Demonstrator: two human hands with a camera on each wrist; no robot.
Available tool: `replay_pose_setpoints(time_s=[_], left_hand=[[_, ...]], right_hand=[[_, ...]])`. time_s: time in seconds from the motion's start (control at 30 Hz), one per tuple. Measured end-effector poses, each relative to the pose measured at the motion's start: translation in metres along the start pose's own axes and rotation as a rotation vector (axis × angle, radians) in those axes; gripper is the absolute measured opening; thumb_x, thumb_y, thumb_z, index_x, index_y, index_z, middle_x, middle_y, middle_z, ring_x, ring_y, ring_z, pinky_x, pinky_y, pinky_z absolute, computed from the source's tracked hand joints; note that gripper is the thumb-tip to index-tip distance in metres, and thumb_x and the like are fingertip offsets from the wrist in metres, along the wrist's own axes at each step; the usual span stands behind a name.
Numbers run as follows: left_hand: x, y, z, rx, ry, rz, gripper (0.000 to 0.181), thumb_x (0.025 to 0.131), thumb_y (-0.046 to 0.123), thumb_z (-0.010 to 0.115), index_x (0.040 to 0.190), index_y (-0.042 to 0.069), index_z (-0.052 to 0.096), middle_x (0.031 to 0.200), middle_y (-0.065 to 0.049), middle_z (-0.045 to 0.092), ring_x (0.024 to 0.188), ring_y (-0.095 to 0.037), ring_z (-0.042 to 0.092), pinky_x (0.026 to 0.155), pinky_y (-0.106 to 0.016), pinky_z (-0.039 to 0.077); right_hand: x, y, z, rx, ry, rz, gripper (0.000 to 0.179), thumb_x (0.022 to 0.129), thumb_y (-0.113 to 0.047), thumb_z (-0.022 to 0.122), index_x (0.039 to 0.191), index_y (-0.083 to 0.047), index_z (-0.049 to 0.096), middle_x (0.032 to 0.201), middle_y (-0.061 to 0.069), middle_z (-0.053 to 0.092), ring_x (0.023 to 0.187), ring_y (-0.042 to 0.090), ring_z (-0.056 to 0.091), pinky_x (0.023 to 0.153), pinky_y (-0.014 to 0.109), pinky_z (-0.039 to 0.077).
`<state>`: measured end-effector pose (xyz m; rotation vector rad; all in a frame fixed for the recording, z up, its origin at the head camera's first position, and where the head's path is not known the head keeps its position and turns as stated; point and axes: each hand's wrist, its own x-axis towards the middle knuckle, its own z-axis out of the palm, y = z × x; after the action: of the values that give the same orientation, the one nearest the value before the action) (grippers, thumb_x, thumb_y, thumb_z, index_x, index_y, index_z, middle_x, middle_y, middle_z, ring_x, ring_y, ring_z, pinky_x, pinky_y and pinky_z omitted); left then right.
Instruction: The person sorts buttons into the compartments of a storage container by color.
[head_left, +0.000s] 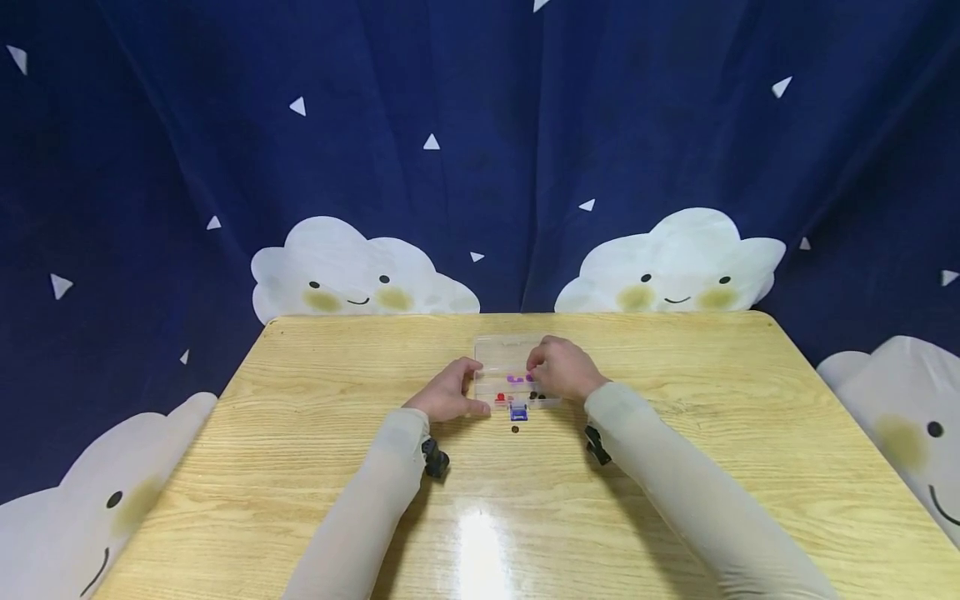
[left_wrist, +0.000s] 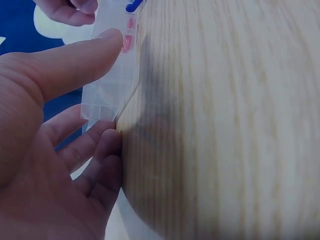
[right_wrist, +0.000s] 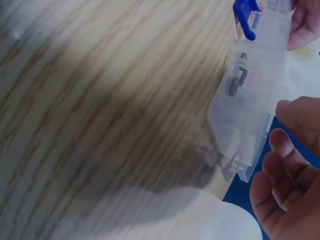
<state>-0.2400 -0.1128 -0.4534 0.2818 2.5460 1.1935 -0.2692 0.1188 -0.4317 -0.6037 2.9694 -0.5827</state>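
A clear plastic compartment box [head_left: 495, 386] lies on the table with its lid [head_left: 504, 350] raised at the back. My left hand [head_left: 447, 392] grips the box's left end, thumb at the front and fingers round the side. Over the box's right part is my right hand [head_left: 566, 368], its fingers loosely bent. In the right wrist view no object shows between its thumb and fingertips. Purple pieces [head_left: 515, 379] are near those fingertips. Red pieces [head_left: 501, 397] sit at the front left of the box, and dark round pieces [right_wrist: 233, 86] at the front right.
A blue clip-like part [head_left: 518, 412] is at the front middle of the box. One small dark round piece [head_left: 515, 430] lies on the wooden table [head_left: 315, 467] in front of it. Behind the table's far edge hangs a dark blue curtain [head_left: 480, 167] with clouds.
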Motion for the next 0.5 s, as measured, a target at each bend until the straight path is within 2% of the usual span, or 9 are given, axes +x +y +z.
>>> replay_pose_setpoints(time_s=[0.17, 0.5], left_hand=[[0.000, 0.000, -0.001, -0.007, 0.000, 0.006, 0.077, 0.079, 0.017, 0.084, 0.144, 0.010, 0.044, 0.138, -0.014, 0.049, 0.124, -0.028, 0.049, 0.112, -0.046, 0.038], [0.002, -0.001, 0.000, 0.004, 0.006, 0.018, 0.075, 0.079, 0.016, 0.084, 0.143, 0.009, 0.045, 0.129, -0.012, 0.051, 0.109, -0.024, 0.048, 0.102, -0.042, 0.041]], right_hand=[[-0.002, -0.003, -0.003, -0.011, -0.002, -0.031, 0.014, 0.092, -0.014, 0.065, 0.098, -0.012, 0.078, 0.101, 0.003, 0.066, 0.094, 0.021, 0.060, 0.095, 0.041, 0.051], [-0.013, -0.016, -0.007, -0.055, 0.052, -0.222, 0.010, 0.088, -0.010, 0.069, 0.092, -0.010, 0.078, 0.098, 0.004, 0.068, 0.095, 0.022, 0.062, 0.092, 0.039, 0.053]])
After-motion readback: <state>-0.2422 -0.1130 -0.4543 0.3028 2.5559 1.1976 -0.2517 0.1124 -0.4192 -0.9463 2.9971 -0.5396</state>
